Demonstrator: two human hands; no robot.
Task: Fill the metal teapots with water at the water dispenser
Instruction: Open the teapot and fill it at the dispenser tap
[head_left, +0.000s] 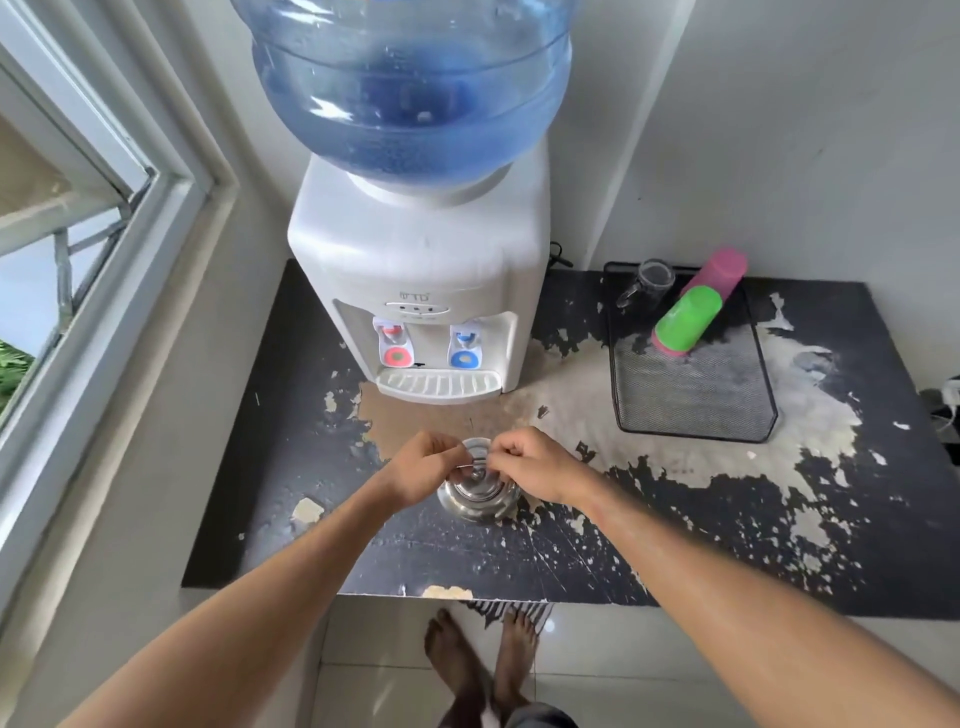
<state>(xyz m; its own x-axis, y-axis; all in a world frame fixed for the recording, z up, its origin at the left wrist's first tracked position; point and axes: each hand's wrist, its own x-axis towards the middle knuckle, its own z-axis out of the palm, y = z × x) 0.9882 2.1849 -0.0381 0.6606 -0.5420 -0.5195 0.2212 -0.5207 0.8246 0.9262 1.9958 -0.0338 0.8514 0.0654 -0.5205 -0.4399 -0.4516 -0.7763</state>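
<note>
Both hands, left (423, 467) and right (535, 465), pinch the teapot (475, 493) top near the counter's (675, 545) front edge; seemingly uncovering it, then carrying it to the dispenser (421, 270).

Black mesh tray (696, 410) right on peeling black table (597, 551); green cup (687, 322) and pink cup (719, 273) lying stacked in it, glass mug (652, 283) beside. Window (78, 249) left.

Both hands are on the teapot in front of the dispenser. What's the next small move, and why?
Probably lift the lid clear. The metal teapot stands on the table short of the drip tray, not under either tap, and both the left hand and right hand pinch at its top around the lid. It seems to need opening before it goes under the blue tap.
</note>
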